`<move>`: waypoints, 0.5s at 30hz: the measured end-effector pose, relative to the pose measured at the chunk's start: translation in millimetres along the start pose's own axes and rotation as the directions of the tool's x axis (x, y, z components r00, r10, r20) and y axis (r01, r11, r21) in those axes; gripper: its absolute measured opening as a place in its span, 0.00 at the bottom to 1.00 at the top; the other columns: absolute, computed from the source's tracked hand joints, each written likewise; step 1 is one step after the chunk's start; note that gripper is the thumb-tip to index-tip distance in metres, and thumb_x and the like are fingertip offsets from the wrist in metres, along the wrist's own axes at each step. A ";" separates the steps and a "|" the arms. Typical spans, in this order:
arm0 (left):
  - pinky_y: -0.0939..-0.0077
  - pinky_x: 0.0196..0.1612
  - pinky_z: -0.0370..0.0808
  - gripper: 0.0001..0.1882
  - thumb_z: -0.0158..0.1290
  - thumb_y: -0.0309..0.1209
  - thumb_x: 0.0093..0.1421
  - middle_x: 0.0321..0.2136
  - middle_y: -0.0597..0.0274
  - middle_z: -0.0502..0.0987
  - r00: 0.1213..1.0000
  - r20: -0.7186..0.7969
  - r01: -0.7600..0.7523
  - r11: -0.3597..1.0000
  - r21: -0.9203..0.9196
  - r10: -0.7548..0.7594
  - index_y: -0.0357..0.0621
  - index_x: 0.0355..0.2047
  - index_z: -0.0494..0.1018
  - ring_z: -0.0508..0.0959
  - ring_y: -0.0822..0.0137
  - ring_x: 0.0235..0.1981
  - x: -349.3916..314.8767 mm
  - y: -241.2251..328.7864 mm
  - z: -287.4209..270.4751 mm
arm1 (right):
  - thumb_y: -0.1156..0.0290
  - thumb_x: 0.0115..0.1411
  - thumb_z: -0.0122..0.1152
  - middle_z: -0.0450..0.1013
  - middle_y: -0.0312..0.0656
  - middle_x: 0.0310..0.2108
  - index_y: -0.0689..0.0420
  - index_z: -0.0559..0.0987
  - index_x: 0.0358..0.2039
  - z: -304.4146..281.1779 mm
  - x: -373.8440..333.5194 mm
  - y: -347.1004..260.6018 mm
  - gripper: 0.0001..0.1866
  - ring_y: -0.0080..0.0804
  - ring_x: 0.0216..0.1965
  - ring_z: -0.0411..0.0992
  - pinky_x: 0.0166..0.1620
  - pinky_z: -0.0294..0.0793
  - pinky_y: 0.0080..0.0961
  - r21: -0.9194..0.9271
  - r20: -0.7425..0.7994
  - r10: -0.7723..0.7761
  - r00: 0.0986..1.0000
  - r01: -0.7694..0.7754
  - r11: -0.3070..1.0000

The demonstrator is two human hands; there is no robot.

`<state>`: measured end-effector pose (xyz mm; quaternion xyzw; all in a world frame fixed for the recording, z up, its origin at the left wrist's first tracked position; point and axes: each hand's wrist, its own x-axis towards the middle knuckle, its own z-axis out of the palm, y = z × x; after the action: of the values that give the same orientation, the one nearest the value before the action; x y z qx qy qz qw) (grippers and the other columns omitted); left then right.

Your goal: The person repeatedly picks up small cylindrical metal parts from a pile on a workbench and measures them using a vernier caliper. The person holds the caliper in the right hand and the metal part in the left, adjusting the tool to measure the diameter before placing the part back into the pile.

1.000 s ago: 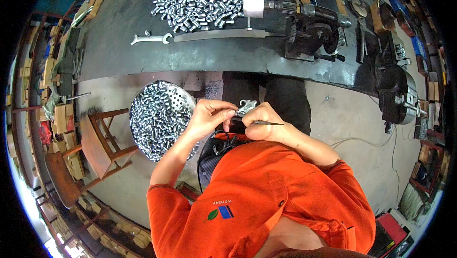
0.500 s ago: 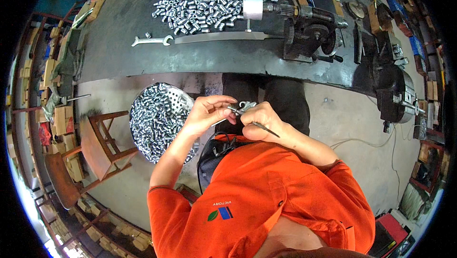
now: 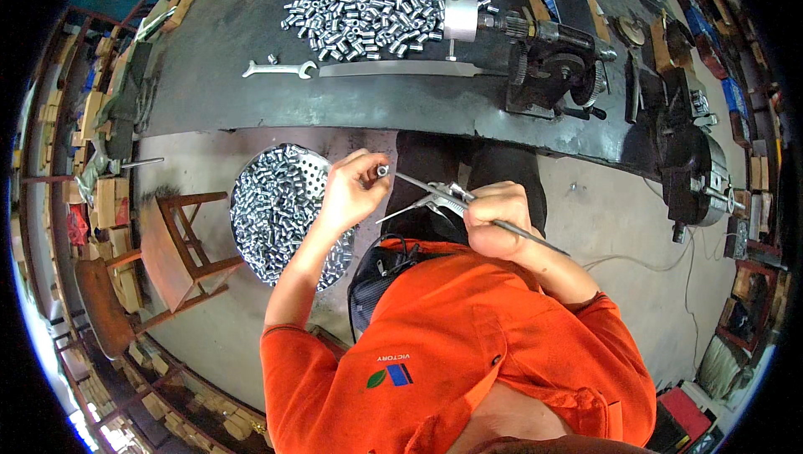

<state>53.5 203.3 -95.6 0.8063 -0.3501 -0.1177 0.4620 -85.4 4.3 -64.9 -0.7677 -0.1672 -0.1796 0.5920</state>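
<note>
Between the fingertips of my left hand (image 3: 353, 189) is a small shiny metal sleeve (image 3: 383, 170), its bored end showing. My right hand (image 3: 499, 218) is closed around two tools at once. One is a long thin dark rod, perhaps a slim file (image 3: 535, 239), whose front end points at the sleeve; I cannot tell whether they touch. The other is a silver caliper (image 3: 437, 200), its jaws sticking out toward my left hand. Below my left hand stands a round perforated metal basket (image 3: 314, 171) heaped with similar sleeves (image 3: 276, 215).
On the dark workbench (image 3: 335, 98) lie a pile of sleeves (image 3: 368, 6), an open-end wrench (image 3: 280, 71) and a flat file (image 3: 401, 69). A geared fixture (image 3: 556, 69) stands on the bench, with a dark chuck (image 3: 698, 169) farther right. A wooden chair (image 3: 180, 253) is at left.
My hands have drawn apart, the right one moving right with the caliper and rod. The sleeve in my left fingers has come away from the caliper and now shows its end.
</note>
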 end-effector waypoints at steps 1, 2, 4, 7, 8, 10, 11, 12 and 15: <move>0.83 0.21 0.65 0.12 0.55 0.15 0.41 0.19 0.64 0.68 1.000 -0.015 -0.012 0.996 0.083 0.014 0.37 0.29 0.73 0.67 0.75 0.16 0.1 2.1 0.8 | 0.74 0.34 0.53 0.52 0.37 0.08 0.57 0.56 0.08 0.8 2.1 -3.2 0.14 0.32 0.09 0.53 0.14 0.48 0.27 0.016 -0.020 -0.042 0.999 0.043 0.999; 0.83 0.21 0.65 0.12 0.55 0.15 0.40 0.18 0.63 0.67 0.999 -0.019 -0.027 0.995 0.099 0.029 0.37 0.29 0.73 0.67 0.75 0.16 -0.6 1.4 2.4 | 0.76 0.32 0.51 0.52 0.36 0.08 0.57 0.56 0.07 2.1 4.2 -5.6 0.12 0.30 0.08 0.53 0.13 0.48 0.25 0.032 -0.041 -0.085 0.996 0.087 0.996; 0.82 0.20 0.64 0.13 0.55 0.16 0.37 0.16 0.63 0.66 0.998 -0.027 -0.055 0.990 0.130 0.059 0.37 0.28 0.73 0.67 0.74 0.15 -2.5 -1.4 6.0 | 0.79 0.30 0.51 0.53 0.36 0.08 0.56 0.55 0.07 4.9 6.0 -6.3 0.13 0.30 0.08 0.53 0.13 0.48 0.25 -0.025 -0.041 -0.104 0.994 0.103 0.994; 0.81 0.19 0.64 0.13 0.55 0.16 0.37 0.16 0.63 0.66 0.997 -0.027 -0.066 0.983 0.174 0.071 0.37 0.28 0.73 0.67 0.73 0.15 -2.5 3.5 5.7 | 0.77 0.33 0.52 0.52 0.37 0.08 0.57 0.56 0.08 9.4 6.1 -2.9 0.13 0.32 0.09 0.53 0.14 0.49 0.26 -0.045 -0.021 -0.057 0.998 0.056 0.997; 0.79 0.19 0.65 0.13 0.55 0.18 0.38 0.16 0.62 0.67 0.995 -0.026 -0.085 0.979 0.187 0.092 0.38 0.27 0.73 0.69 0.70 0.15 -2.8 3.5 6.4 | 0.74 0.36 0.52 0.52 0.38 0.09 0.57 0.56 0.08 10.3 6.8 -2.1 0.14 0.34 0.09 0.53 0.15 0.50 0.28 -0.036 -0.005 -0.020 1.000 0.020 0.999; 0.73 0.19 0.68 0.11 0.56 0.21 0.38 0.17 0.61 0.68 0.991 -0.023 -0.125 0.969 0.211 0.133 0.41 0.27 0.73 0.71 0.65 0.15 -3.7 3.1 8.4 | 0.68 0.41 0.53 0.51 0.41 0.10 0.58 0.56 0.10 12.8 8.3 0.9 0.17 0.37 0.11 0.54 0.16 0.52 0.31 -0.020 0.029 0.053 0.998 -0.053 0.998; 0.73 0.19 0.68 0.11 0.56 0.21 0.38 0.16 0.61 0.68 0.990 -0.011 -0.133 0.972 0.196 0.137 0.41 0.27 0.73 0.71 0.64 0.15 -2.7 5.9 10.8 | 0.66 0.43 0.53 0.52 0.42 0.11 0.59 0.56 0.10 15.4 8.8 8.0 0.17 0.39 0.12 0.56 0.17 0.53 0.32 -0.048 0.063 0.033 0.997 -0.030 0.998; 0.73 0.19 0.68 0.11 0.56 0.21 0.38 0.16 0.61 0.68 0.990 0.001 -0.140 0.973 0.183 0.142 0.41 0.27 0.73 0.72 0.64 0.16 -1.4 10.4 14.3 | 0.66 0.43 0.54 0.54 0.43 0.11 0.59 0.57 0.11 18.6 10.1 15.5 0.17 0.41 0.13 0.57 0.17 0.54 0.34 -0.074 0.097 -0.001 0.995 0.008 0.997; 0.78 0.19 0.66 0.11 0.57 0.19 0.38 0.16 0.61 0.67 0.980 0.008 -0.199 0.977 0.081 0.199 0.39 0.27 0.73 0.70 0.69 0.15 6.2 14.4 27.2 | 0.68 0.42 0.56 0.56 0.45 0.12 0.59 0.58 0.12 26.2 15.4 32.9 0.16 0.45 0.14 0.58 0.19 0.56 0.36 -0.119 0.072 -0.035 0.997 0.044 0.992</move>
<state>37.6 176.3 -97.6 0.7853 -0.4337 -0.0565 0.4381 -54.4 22.3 -91.7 -0.8042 -0.1919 -0.1740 0.5349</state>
